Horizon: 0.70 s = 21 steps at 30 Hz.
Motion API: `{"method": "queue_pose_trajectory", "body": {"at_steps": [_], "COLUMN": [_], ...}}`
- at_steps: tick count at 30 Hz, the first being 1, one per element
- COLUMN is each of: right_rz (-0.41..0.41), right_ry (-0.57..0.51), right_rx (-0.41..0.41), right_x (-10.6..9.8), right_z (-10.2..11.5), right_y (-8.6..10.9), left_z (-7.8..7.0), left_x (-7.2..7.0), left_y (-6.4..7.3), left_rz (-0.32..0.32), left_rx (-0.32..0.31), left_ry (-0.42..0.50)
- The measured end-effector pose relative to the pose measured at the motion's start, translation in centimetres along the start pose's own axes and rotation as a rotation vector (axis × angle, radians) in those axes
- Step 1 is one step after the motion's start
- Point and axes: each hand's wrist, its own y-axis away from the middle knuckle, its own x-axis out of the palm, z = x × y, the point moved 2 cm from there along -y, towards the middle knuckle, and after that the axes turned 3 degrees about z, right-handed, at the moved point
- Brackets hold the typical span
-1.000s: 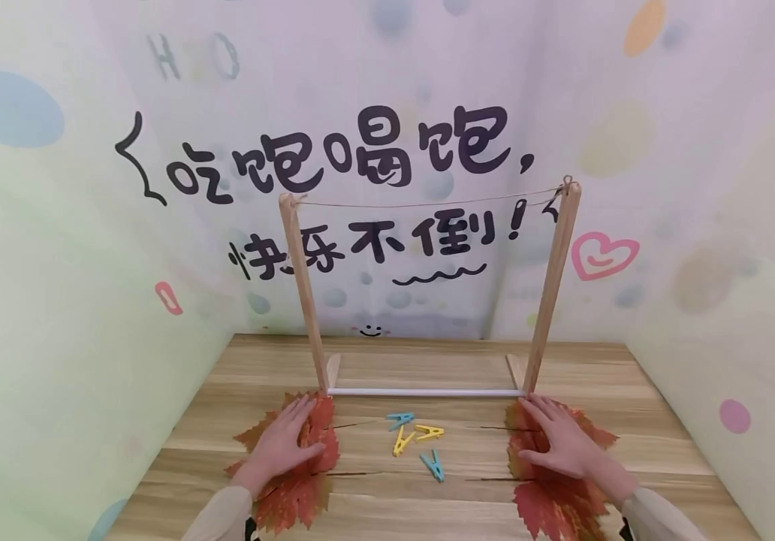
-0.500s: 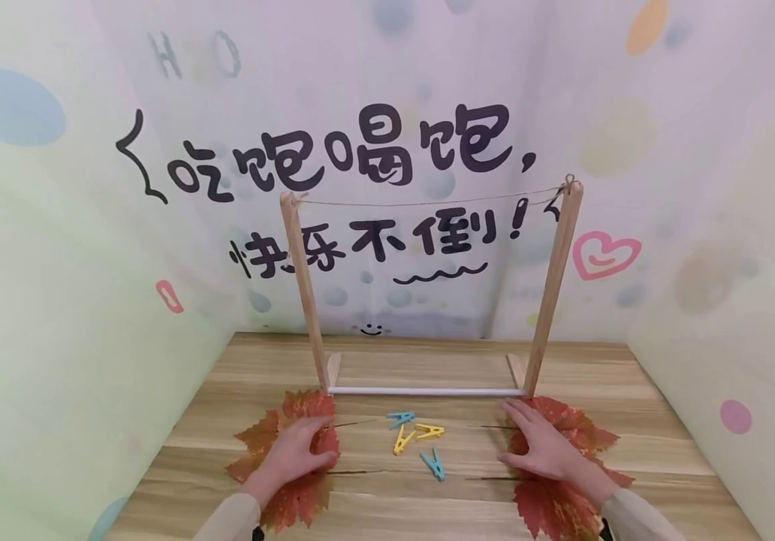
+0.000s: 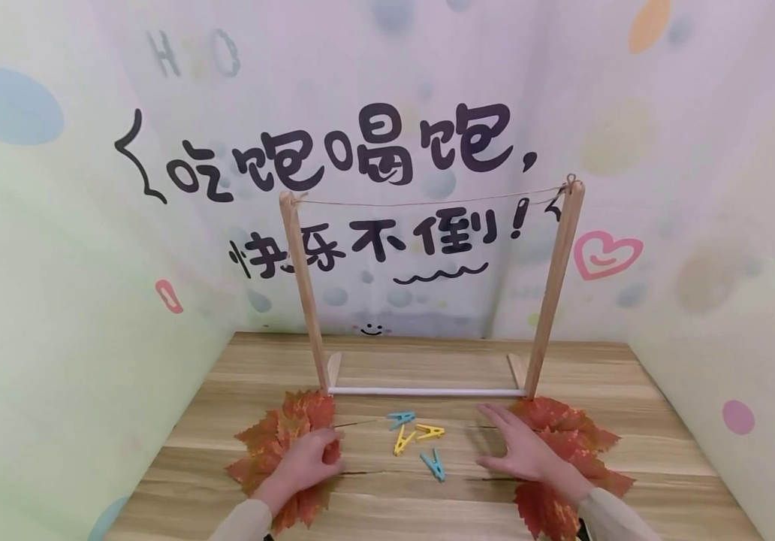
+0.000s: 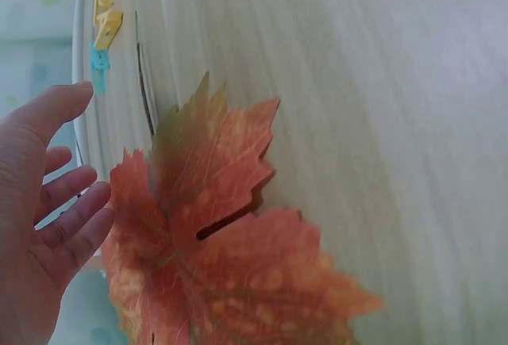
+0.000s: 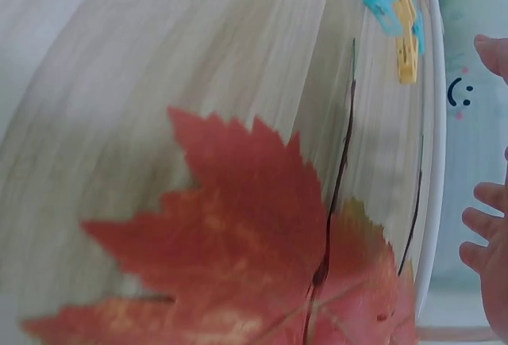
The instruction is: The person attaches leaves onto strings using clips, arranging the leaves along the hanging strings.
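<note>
Above the left pile of red-orange maple leaves [image 3: 255, 443] is my left hand [image 3: 305, 462], its fingers loosely bent and holding nothing. The left wrist view shows that hand [image 4: 40, 194] beside a large leaf [image 4: 230, 258], thumb apart from the fingers. My right hand [image 3: 526, 451] hovers over the inner edge of the right leaf pile [image 3: 580, 428], fingers extended and thumb spread. In the right wrist view a red leaf [image 5: 238, 226] with a dark stem lies below. Between the hands lie small clothespins: two blue, one of them nearer me [image 3: 432, 465], and two yellow, including one [image 3: 430, 432].
Behind the clothespins stands a wooden frame with a left post [image 3: 305, 293], a right post [image 3: 553, 293], a white bottom rod [image 3: 428, 391] and a string [image 3: 421, 204] tied across the top. Printed cloth walls [image 3: 387, 75] enclose the wooden table [image 3: 414, 518].
Both hands have moved inward off the leaf piles, the left to the right and slightly nearer, the right to the left. The leaves, clothespins and frame have stayed in place.
</note>
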Motion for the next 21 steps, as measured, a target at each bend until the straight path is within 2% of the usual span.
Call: {"method": "queue_pose_trajectory", "body": {"at_steps": [6, 14, 21], "right_rz": [-0.003, 0.013, 0.021], "right_ry": [-0.038, -0.062, -0.074], "right_rx": [-0.012, -0.030, -0.030], "right_x": [0.3, 0.9, 1.8], "right_z": [1.0, 2.4, 3.2], "right_y": [-0.5, -1.4, -2.2], "left_z": [-0.3, -0.4, -0.1], "left_x": [0.7, 1.5, 2.0], "left_y": [-0.1, -0.2, -0.3], "left_rz": [0.030, 0.054, 0.102], "left_rx": [0.036, 0.048, 0.012], "left_ry": [0.045, 0.026, 0.075]}}
